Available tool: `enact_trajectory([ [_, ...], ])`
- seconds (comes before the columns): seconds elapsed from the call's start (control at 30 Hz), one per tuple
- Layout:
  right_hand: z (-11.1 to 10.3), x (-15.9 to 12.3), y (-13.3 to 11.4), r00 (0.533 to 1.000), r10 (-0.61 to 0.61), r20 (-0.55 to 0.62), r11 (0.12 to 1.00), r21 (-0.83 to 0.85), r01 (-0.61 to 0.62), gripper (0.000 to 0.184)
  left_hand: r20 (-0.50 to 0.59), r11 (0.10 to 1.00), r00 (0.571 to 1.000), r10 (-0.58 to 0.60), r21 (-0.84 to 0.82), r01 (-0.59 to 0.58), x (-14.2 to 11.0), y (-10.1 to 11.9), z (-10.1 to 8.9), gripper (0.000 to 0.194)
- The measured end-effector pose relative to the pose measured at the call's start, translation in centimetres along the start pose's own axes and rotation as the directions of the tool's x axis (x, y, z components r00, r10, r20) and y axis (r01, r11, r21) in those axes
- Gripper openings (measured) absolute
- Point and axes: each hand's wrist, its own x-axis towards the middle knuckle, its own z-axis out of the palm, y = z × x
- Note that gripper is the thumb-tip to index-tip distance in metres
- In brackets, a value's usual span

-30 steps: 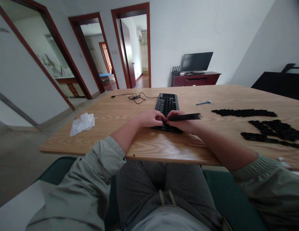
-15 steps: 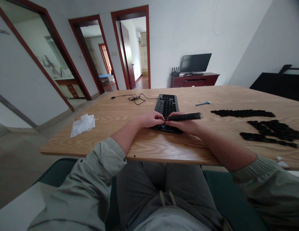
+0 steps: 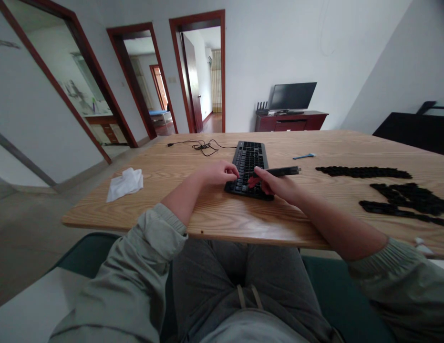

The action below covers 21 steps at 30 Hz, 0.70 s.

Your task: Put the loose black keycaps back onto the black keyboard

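Your left hand (image 3: 222, 172) is resting at the keyboard's left edge with its fingers loosely curled; you are leaving too little showing to tell whether it is pinching anything. Your right hand (image 3: 275, 183) is closing round a slim black tool (image 3: 286, 170), which is lying between thumb and fingers with its far end sticking out to the right over the back of the hand. The right fingertips are hanging over the near part of the keyboard (image 3: 250, 156), which is lying lengthwise in front of you on the table (image 3: 164, 190). Its cable (image 3: 204, 146) is looping away to the left.

Farther left, a crumpled white tissue (image 3: 125, 185) is lying near the table's edge. To the right, a blue stick (image 3: 304, 156) is lying well apart from the keyboard, and beyond it black pieces (image 3: 365, 172) are forming a long row and a looser cluster. A TV (image 3: 294, 96) is standing on a cabinet (image 3: 289, 123) against the far wall.
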Motion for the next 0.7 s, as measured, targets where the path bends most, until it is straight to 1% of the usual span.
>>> enact_trajectory([
  [0.1, 0.3, -0.1, 0.2, 0.997, -0.068, -0.023, 0.997, -0.027, 0.068, 0.061, -0.001, 0.999, 0.999, -0.040, 0.014, 0.040, -0.3, -0.1, -0.3, 0.027],
  [0.2, 0.4, 0.0, 0.9, 0.991, -0.130, -0.019, 0.990, -0.063, 0.128, 0.058, -0.002, 0.998, 0.999, -0.047, 0.034, 0.047, -0.4, -0.1, -0.4, 0.027],
  [0.37, 0.5, -0.2, 1.4, 0.995, -0.104, -0.006, 0.990, -0.092, 0.103, 0.057, -0.015, 0.997, 0.998, -0.054, 0.061, 0.055, -0.6, -0.1, -0.5, 0.025],
  [0.47, 0.6, -0.4, 1.3, 0.993, -0.118, -0.004, 0.990, -0.082, 0.117, 0.057, -0.008, 0.997, 0.999, -0.049, 0.054, 0.049, -0.7, 0.2, -0.4, 0.025],
  [0.7, 0.5, -0.8, 1.1, 0.992, -0.126, -0.023, 0.987, -0.107, 0.123, 0.059, 0.073, 0.998, 0.996, 0.049, -0.034, -0.046, -1.1, 1.0, 0.1, 0.031],
])
